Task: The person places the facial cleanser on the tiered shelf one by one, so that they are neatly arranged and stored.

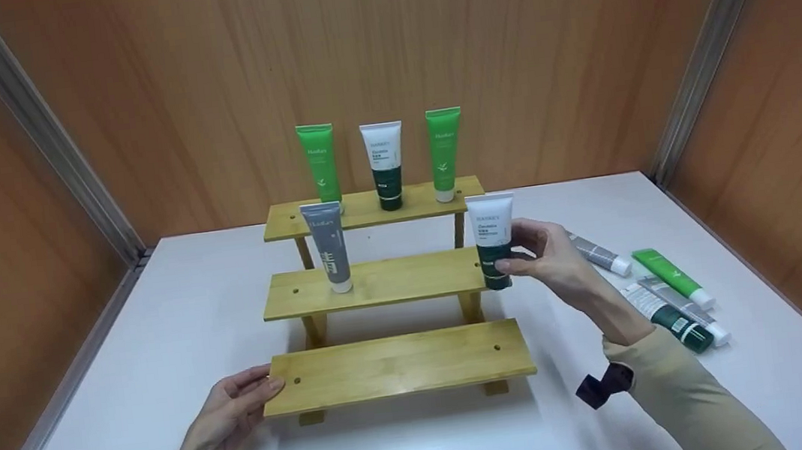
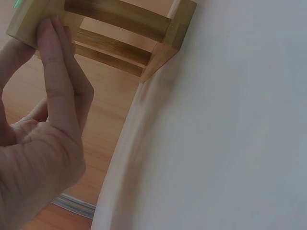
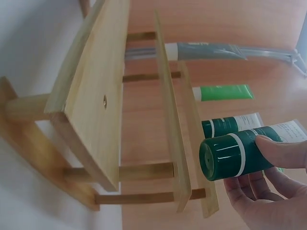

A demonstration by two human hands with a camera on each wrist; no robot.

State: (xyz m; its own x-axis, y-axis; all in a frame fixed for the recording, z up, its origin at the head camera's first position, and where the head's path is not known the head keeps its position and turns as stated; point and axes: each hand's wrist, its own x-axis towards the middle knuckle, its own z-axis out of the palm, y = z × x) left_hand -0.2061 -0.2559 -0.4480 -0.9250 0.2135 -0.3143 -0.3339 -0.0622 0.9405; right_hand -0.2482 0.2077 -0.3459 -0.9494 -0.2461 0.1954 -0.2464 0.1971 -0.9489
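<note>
A three-step wooden display stand (image 1: 402, 364) stands on the white table. My left hand (image 1: 230, 414) pinches the left end of its lowest step; in the left wrist view the fingers (image 2: 56, 72) lie against the board's edge. With thumb and fingers, my right hand (image 1: 552, 260) holds a white and dark green squeeze tube (image 1: 492, 226), cap down, at the right end of the middle step. In the right wrist view the tube's dark green cap (image 3: 218, 158) is tilted beside the steps. A grey tube (image 1: 328, 244) stands on the middle step's left part.
On the top step stand a green tube (image 1: 320, 160), a white and dark green tube (image 1: 385, 163) and another green tube (image 1: 445, 152). Several tubes lie on the table at right, including a green one (image 1: 671, 277). Wood-grain panels (image 1: 381, 46) enclose the back and sides.
</note>
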